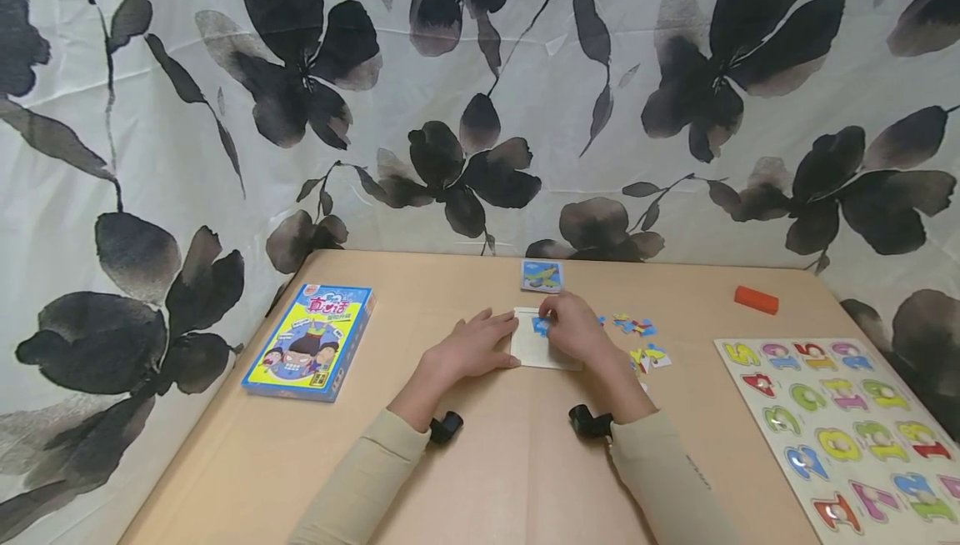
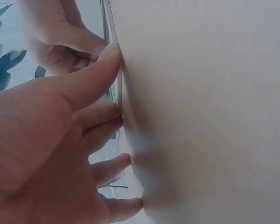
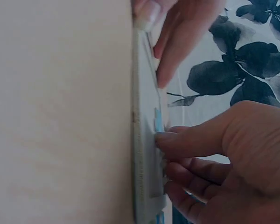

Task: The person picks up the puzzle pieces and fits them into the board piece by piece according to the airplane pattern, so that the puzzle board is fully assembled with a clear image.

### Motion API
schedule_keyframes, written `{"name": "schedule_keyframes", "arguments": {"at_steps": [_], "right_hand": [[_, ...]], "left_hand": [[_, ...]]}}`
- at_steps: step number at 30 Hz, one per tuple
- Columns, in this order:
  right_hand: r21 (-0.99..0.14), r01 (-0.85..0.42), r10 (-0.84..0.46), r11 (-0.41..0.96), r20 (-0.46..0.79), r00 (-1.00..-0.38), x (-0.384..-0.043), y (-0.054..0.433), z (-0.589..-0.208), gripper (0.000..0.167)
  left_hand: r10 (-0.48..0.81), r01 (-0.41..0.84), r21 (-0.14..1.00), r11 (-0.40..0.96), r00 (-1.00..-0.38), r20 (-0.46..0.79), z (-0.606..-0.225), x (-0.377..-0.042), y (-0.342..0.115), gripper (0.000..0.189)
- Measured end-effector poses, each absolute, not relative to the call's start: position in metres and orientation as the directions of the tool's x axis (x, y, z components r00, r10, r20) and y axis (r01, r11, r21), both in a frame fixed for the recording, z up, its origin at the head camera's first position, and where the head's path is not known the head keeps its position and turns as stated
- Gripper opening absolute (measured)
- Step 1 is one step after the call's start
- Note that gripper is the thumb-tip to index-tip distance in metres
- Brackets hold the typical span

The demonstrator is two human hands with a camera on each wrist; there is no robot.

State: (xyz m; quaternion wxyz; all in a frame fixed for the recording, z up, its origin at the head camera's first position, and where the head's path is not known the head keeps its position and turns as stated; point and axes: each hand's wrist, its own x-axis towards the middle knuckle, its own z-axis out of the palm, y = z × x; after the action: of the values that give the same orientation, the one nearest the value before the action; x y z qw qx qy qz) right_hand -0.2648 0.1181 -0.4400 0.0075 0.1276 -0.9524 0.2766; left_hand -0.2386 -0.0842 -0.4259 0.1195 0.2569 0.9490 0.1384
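Observation:
A small white puzzle tray (image 1: 531, 352) lies flat on the table with blue jigsaw pieces (image 1: 539, 326) in its upper part. My left hand (image 1: 471, 348) steadies the tray's left side, fingers spread and thumb by its near corner. In the left wrist view, the thumb (image 2: 95, 74) rests against the tray edge while the other fingertips touch the table. Over the tray, my right hand (image 1: 576, 328) has curled fingers and pinches a blue puzzle piece (image 3: 158, 120), seen edge-on in the right wrist view. The hand hides part of the tray.
Loose puzzle pieces (image 1: 649, 355) lie right of the tray. Behind it sits a small blue picture puzzle (image 1: 542, 275). A blue and yellow box (image 1: 309, 342) stands left. At right are an orange block (image 1: 756, 299) and a large number board (image 1: 806, 370). A floral cloth (image 1: 585, 112) hangs behind the table.

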Motion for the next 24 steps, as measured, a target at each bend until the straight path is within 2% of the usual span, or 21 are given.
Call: {"name": "schedule_keyframes", "arguments": {"at_steps": [9,24], "right_hand": [[-0.555,-0.254,-0.234,0.792,0.109,-0.966,-0.264,0.108,-0.442,0.016],[-0.536,-0.250,-0.214,0.807,0.129,-0.968,-0.269,0.092,-0.443,0.015]], "left_hand": [[0.516,0.452,0.313,0.835,-0.842,-0.159,-0.425,-0.239,-0.083,0.069],[0.517,0.454,0.317,0.833,-0.842,-0.153,-0.426,-0.239,-0.084,0.071]]}}
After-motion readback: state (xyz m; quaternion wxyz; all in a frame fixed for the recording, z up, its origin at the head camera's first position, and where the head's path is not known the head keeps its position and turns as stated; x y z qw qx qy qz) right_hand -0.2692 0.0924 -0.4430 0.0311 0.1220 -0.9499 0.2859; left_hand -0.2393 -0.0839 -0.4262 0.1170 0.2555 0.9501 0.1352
